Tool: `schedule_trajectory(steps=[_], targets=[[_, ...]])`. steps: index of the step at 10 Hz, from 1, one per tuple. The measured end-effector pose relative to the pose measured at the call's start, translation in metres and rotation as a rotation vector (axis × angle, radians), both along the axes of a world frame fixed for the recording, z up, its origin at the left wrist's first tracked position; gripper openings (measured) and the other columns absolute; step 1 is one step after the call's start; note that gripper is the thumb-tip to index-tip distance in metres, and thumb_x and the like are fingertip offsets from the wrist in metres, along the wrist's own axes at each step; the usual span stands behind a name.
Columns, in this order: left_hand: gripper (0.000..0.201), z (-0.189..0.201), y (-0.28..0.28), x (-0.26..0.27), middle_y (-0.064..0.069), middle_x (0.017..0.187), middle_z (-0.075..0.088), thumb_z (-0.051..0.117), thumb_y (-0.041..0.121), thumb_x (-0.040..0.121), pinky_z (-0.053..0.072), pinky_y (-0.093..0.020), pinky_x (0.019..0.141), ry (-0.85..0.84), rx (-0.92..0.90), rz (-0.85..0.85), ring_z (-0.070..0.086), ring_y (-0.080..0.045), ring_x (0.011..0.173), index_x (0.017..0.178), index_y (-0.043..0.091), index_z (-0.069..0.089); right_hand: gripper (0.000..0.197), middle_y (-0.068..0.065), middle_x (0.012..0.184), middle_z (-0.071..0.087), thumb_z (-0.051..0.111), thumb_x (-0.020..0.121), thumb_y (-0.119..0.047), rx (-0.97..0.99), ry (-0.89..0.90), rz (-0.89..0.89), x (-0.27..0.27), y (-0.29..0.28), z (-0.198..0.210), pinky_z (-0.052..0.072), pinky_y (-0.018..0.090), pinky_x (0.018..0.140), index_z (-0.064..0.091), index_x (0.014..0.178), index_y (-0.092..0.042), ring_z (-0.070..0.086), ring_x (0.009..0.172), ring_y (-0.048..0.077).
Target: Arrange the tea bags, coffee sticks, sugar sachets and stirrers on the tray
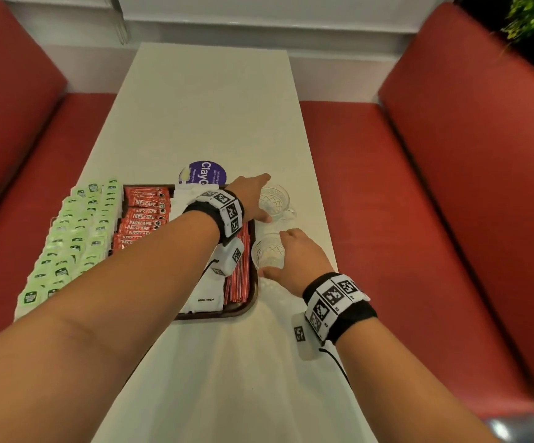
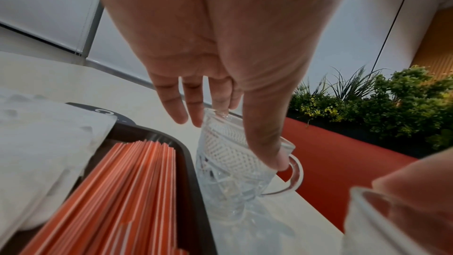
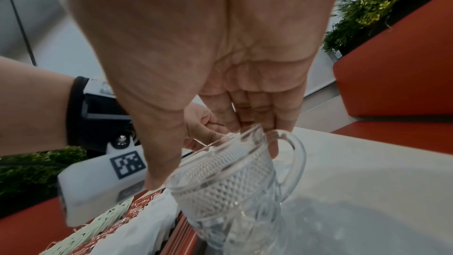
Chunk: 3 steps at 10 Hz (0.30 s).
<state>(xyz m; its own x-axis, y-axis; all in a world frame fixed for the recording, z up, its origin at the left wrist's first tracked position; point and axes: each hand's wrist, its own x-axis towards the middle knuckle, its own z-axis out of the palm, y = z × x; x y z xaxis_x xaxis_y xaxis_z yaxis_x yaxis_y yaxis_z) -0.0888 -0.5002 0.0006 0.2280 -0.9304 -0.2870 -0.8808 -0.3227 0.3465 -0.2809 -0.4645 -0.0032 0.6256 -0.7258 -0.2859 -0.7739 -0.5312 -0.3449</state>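
Observation:
A dark brown tray (image 1: 250, 302) holds red coffee sticks (image 1: 144, 212), white sugar sachets (image 1: 205, 297) and red-and-white stirrers (image 1: 240, 276). Green tea bags (image 1: 74, 235) lie in rows along its left side; I cannot tell whether they are on it. Two cut-glass cups stand on the table just right of the tray. My left hand (image 1: 260, 199) reaches across the tray and pinches the far cup (image 1: 280, 195) at its rim, thumb (image 2: 272, 158) near side, fingers (image 2: 220, 102) behind. My right hand (image 1: 275, 251) grips the near cup (image 1: 267, 255) from above.
The narrow white table (image 1: 208, 100) runs away from me between two red benches (image 1: 419, 187). A round purple sticker (image 1: 206, 175) lies just beyond the tray. The near cup's handle (image 3: 294, 154) points away from the tray. Plants (image 2: 392, 100) stand behind the right bench.

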Motion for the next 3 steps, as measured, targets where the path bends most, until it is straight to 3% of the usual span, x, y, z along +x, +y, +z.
schedule_trajectory(steps=[2, 3], targets=[[0.107, 0.005, 0.006, -0.004, -0.013, 0.138, 0.055, 0.086, 0.048, 0.069, 0.048, -0.045, 0.100, 0.003, 0.007, 0.033, 0.053, -0.034, 0.124, 0.152, 0.017, 0.025, 0.095, 0.007, 0.150, 0.040, 0.075, 0.079, -0.057, 0.044, 0.010, -0.014, 0.002, 0.001, 0.007, 0.041, 0.035, 0.107, 0.034, 0.150, -0.010, 0.046, 0.133, 0.024], [0.103, 0.007, 0.018, -0.001, -0.011, 0.146, 0.048, 0.080, 0.050, 0.076, 0.046, -0.046, 0.103, -0.004, -0.039, 0.070, 0.048, -0.033, 0.130, 0.153, 0.014, 0.022, 0.093, 0.008, 0.156, 0.036, 0.070, 0.085, -0.053, 0.046, -0.057, -0.067, -0.003, 0.005, 0.015, 0.033, 0.033, 0.113, 0.026, 0.154, -0.010, 0.038, 0.141, 0.023]])
